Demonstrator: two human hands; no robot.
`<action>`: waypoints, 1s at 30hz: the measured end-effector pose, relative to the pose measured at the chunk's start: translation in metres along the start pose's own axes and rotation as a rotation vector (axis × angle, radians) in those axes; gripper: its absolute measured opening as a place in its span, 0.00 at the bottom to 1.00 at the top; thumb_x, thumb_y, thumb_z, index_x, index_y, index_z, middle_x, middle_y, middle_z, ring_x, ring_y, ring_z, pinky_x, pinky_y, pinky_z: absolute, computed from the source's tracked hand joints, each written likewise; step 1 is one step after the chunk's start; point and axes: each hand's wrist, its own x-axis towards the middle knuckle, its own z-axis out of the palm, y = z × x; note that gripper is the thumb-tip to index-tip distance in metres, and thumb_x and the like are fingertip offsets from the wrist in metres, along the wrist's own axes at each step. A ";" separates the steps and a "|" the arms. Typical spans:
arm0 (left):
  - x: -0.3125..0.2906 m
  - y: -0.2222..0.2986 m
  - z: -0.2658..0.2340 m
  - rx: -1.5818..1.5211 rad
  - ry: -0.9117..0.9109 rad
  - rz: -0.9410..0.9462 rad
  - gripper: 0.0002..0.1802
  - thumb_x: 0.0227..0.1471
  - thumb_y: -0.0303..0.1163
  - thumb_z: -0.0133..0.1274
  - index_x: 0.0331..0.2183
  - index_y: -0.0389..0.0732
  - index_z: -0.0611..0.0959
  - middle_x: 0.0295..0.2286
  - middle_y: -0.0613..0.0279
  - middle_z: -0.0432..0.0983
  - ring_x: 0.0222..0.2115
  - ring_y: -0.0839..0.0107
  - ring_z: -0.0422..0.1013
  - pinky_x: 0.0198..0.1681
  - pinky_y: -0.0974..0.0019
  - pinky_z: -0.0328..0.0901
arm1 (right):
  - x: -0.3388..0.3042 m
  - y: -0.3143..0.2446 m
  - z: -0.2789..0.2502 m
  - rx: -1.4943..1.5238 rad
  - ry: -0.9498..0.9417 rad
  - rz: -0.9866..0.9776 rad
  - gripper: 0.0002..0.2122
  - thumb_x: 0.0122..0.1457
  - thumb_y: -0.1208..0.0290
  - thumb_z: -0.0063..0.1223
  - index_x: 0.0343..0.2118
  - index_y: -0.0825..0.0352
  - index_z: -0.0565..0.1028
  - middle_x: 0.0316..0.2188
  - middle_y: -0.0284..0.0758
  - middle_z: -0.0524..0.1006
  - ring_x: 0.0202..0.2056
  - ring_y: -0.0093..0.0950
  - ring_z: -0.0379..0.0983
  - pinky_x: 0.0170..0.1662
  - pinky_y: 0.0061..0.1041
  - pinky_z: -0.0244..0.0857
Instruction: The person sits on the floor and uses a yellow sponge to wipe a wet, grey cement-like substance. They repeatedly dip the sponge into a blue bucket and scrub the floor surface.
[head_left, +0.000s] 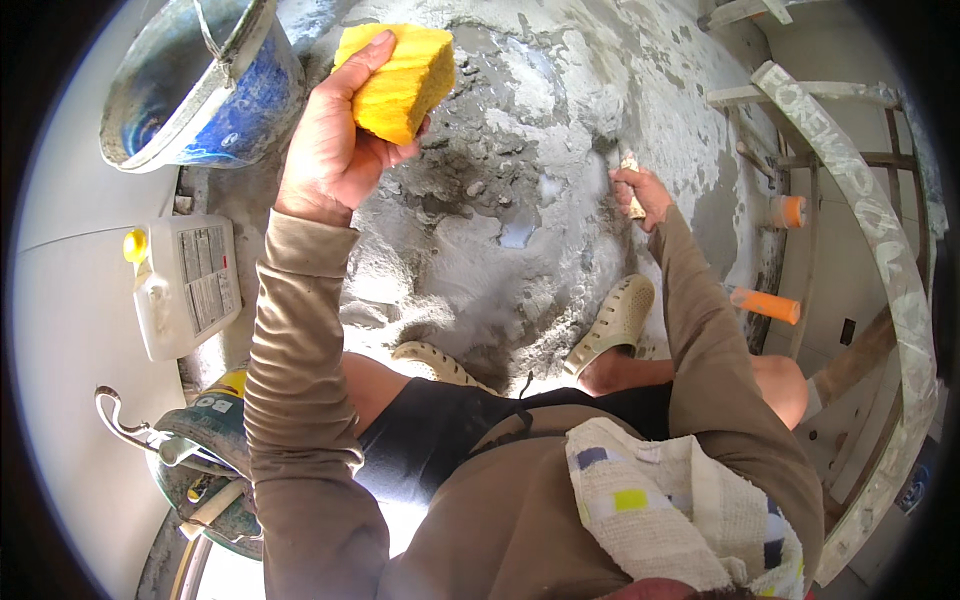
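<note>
My left hand (335, 140) grips a thick yellow sponge (400, 85) with the thumb on top, held above the wet grey mortar (475, 180). Lower and to the right, my right hand (645, 195) is closed around a tool with a pale, mortar-stained handle (631, 185). The tool's working end cannot be made out against the grey surface. Lumpy, wet mortar with small puddles lies between my two hands.
A blue bucket (235, 110) stands at upper left, above a white canister (190, 285) with a yellow cap. Dark green buckets (210, 440) holding tools sit lower left. Orange pipe stubs (768, 304) and a spattered ladder (855, 180) are at right. Beige clogs (612, 325) are on my feet.
</note>
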 end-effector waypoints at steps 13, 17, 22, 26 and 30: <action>-0.003 0.004 -0.005 -0.018 -0.046 -0.007 0.26 0.53 0.46 0.61 0.48 0.43 0.75 0.37 0.62 0.78 0.32 0.68 0.75 0.26 0.65 0.69 | 0.040 -0.084 0.085 -1.426 0.374 -0.508 0.16 0.58 0.62 0.51 0.44 0.67 0.75 0.38 0.45 0.80 0.39 0.40 0.79 0.42 0.40 0.72; -0.001 0.004 -0.014 -0.018 -0.044 0.023 0.26 0.53 0.47 0.61 0.49 0.42 0.75 0.37 0.60 0.78 0.30 0.66 0.75 0.24 0.66 0.68 | 0.014 -0.075 0.046 -0.461 0.228 -0.224 0.07 0.61 0.68 0.52 0.35 0.67 0.73 0.24 0.35 0.75 0.18 0.23 0.70 0.19 0.28 0.64; 0.002 0.004 -0.011 0.032 -0.028 -0.027 0.27 0.54 0.48 0.60 0.48 0.39 0.75 0.34 0.56 0.78 0.24 0.64 0.75 0.19 0.68 0.67 | -0.002 0.003 -0.043 -0.333 0.353 0.109 0.09 0.63 0.66 0.52 0.29 0.66 0.71 0.15 0.29 0.68 0.12 0.21 0.63 0.14 0.25 0.59; 0.006 0.001 -0.007 0.047 -0.013 -0.055 0.28 0.55 0.48 0.59 0.50 0.40 0.74 0.37 0.54 0.77 0.27 0.62 0.75 0.21 0.68 0.68 | 0.019 0.050 -0.054 -0.336 0.266 0.126 0.09 0.60 0.70 0.53 0.24 0.66 0.70 0.14 0.31 0.69 0.10 0.23 0.60 0.12 0.26 0.56; 0.008 0.002 -0.004 0.060 -0.032 -0.067 0.27 0.55 0.48 0.59 0.48 0.41 0.75 0.35 0.57 0.77 0.25 0.65 0.75 0.20 0.68 0.67 | 0.074 0.010 -0.039 -0.190 0.132 0.145 0.06 0.57 0.74 0.53 0.25 0.67 0.70 0.13 0.31 0.69 0.10 0.22 0.61 0.12 0.26 0.56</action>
